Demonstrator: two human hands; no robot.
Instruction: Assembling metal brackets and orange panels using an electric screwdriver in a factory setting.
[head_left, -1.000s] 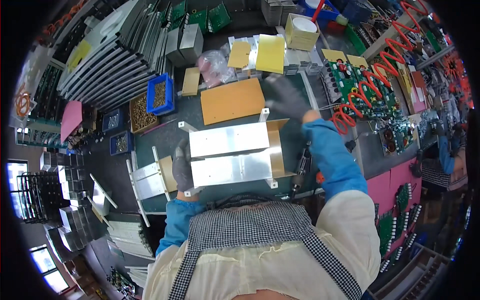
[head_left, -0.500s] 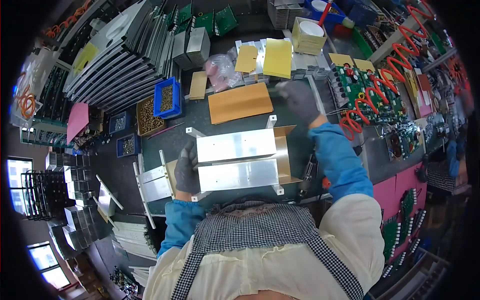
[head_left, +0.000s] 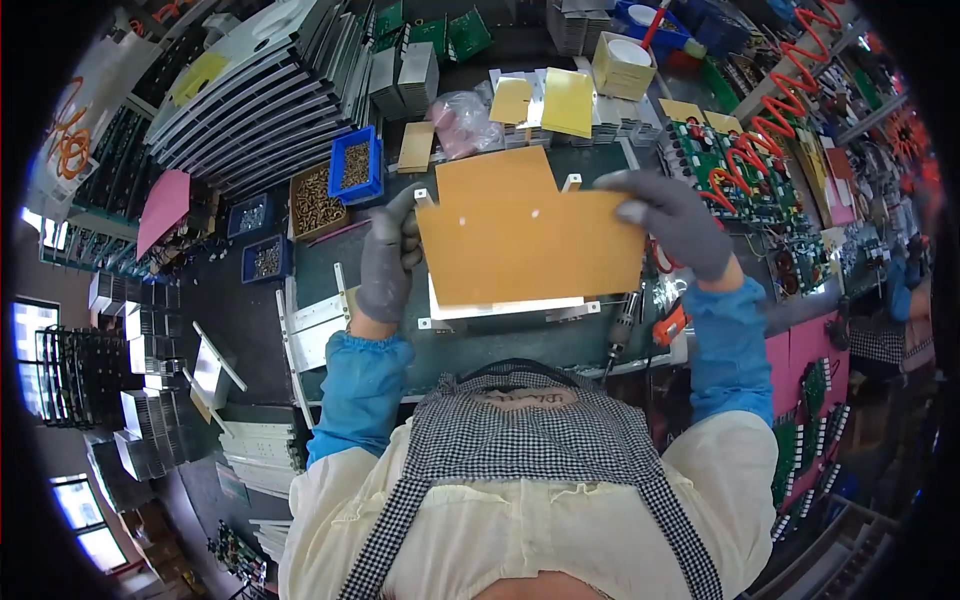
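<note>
An orange-tan flat sheet (head_left: 530, 255) with two small holes is held up between my grey-gloved hands. My right hand (head_left: 685, 225) pinches its upper right corner, thumb on the near face. At the left edge, the curled fingers of my left hand (head_left: 388, 262) grip near the upper corner; their tips are partly hidden. Beneath the sheet lies a silver metal frame (head_left: 505, 309), mostly covered, with its light post ends (head_left: 572, 183) sticking out at the corners. Just beyond is more orange-tan sheet material (head_left: 495, 175), partly hidden by the held one.
A blue bin of small screws (head_left: 356, 168) stands by a carton of brass-coloured parts (head_left: 318, 205). A power screwdriver (head_left: 624, 325) lies right of the frame, near an orange-handled tool (head_left: 671, 325). Green circuit boards (head_left: 715, 160) and a red coiled hose (head_left: 765, 135) are at right.
My right hand has brought an orange-tan sheet over the metal frame. My left hand has left the frame's side and moved up to the sheet's left edge.
</note>
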